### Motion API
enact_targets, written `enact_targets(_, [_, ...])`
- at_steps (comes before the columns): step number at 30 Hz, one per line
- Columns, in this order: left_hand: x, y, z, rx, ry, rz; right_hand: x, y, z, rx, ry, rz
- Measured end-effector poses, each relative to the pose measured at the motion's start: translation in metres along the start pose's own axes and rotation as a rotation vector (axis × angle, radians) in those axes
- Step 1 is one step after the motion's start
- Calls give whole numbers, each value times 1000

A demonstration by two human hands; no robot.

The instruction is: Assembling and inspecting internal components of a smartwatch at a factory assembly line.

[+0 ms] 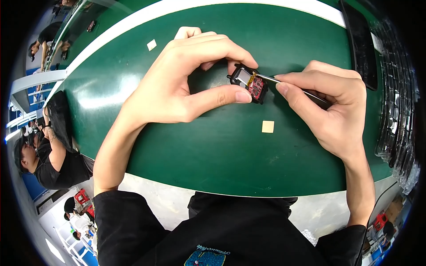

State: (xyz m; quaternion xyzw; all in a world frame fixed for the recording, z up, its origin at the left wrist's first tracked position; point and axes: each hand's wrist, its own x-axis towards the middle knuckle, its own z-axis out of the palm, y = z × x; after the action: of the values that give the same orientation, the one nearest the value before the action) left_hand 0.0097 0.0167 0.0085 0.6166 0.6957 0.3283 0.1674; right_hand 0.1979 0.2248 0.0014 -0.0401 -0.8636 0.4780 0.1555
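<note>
Open black device [249,83] gripped in left hand [184,75], over green tabletop [199,155], between far and near edges. Metal-tipped tool [268,78] pinched in right hand [330,102], tip at device. 1 pale square [267,127] laid toward near edge.

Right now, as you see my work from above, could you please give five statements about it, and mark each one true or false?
1. The left hand holds a small open black plastic device. True.
2. The inside of this device is hidden. False: a red circuit board shows.
3. The right hand holds a slim metal-tipped tool at the device. True.
4. The smooth green table carries no small squares. False: a pale yellow square lies nearer the person than the device, and another pale yellow square lies beyond the left hand.
5. Clear plastic trays are on the picture's right. True.
</note>
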Motion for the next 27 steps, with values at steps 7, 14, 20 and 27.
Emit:
enact_targets(7, [-1,0,-1,73,-44,50,1,1,1,11,4,-33])
enact_targets(14, [1,-1,-1,99,-45,66,-1,1,1,11,25,-26])
enact_targets(20, [1,2,0,72,-27,74,-3,1,0,-13,24,-62])
enact_targets(27, [-1,0,3,55,24,56,-1,6,-12,-3,105,-15])
